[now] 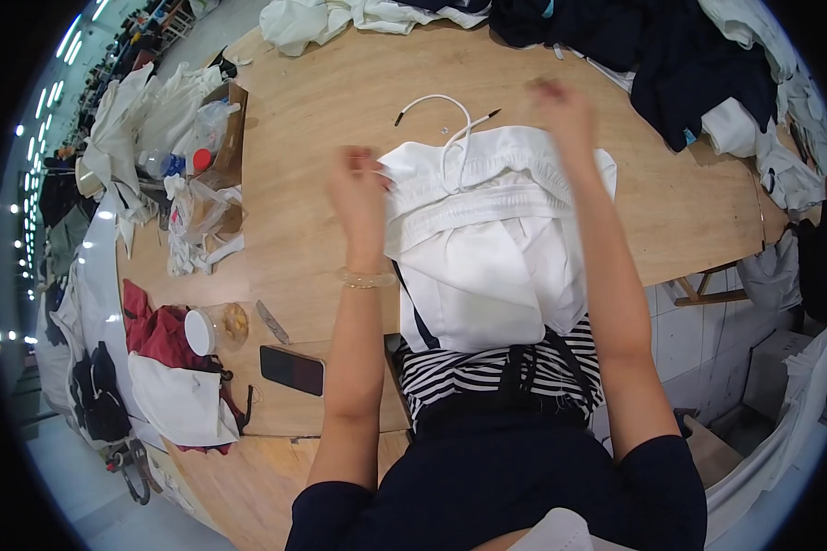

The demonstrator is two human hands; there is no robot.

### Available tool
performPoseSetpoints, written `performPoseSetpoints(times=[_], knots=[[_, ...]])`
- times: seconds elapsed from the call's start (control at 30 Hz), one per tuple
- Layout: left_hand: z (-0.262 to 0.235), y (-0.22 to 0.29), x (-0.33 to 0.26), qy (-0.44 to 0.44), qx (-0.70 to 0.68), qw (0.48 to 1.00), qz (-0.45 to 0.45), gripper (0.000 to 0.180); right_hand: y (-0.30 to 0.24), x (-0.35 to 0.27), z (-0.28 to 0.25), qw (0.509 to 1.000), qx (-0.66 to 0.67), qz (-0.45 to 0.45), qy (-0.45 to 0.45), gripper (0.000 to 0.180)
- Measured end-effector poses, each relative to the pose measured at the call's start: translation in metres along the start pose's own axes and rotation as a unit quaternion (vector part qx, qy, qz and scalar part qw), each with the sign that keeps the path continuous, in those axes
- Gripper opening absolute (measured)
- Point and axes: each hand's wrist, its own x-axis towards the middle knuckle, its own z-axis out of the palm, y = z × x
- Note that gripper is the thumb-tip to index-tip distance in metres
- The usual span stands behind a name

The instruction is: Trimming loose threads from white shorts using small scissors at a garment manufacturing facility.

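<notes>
Striped shirt nearest, at table edge. Phone and jar far left. Left hand pinching waistband corner of white shorts, fingers closed on cloth; right hand blurred at far waistband edge, grip unclear. Drawstring loose above. Smoothing step, likely; next needs even pull both sides.

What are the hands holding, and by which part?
Both hold the white shorts by the elastic waistband: the left hand at its left end, the right hand at its right end. Both hands are motion-blurred.
</notes>
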Motion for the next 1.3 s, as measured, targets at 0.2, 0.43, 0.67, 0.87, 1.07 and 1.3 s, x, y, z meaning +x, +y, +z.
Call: performPoseSetpoints(times=[0.2, 0.43, 0.67, 0.87, 1.07, 1.3], knots=[[-0.038, 0.016, -0.027, 0.099, 0.064, 0.984, 0.135, 0.021, 0.040, -0.005, -0.071, 0.988, -0.029, -0.150, 0.016, 0.025], [-0.038, -0.030, -0.049, -0.051, 0.355, 0.932, 0.059, 0.040, 0.035, -0.076, -0.063, 0.916, -0.340, -0.125, -0.174, 0.035], [-0.052, -0.009, -0.018, -0.119, -0.341, 0.903, -0.233, 0.024, 0.059, -0.033, -0.073, 0.952, -0.243, -0.168, -0.081, 0.019], [-0.064, 0.009, -0.006, -0.121, -0.509, 0.814, -0.252, 0.026, 0.011, -0.004, -0.104, 0.798, 0.524, 0.296, -0.038, 0.021], [-0.078, 0.009, 0.007, -0.282, -0.636, 0.680, -0.231, 0.025, 0.027, 0.005, -0.136, 0.669, 0.684, 0.273, -0.102, 0.023], [-0.067, -0.059, 0.063, -0.135, -0.594, 0.708, -0.358, 0.024, 0.069, 0.025, -0.089, 0.712, 0.567, 0.413, -0.028, 0.025]])
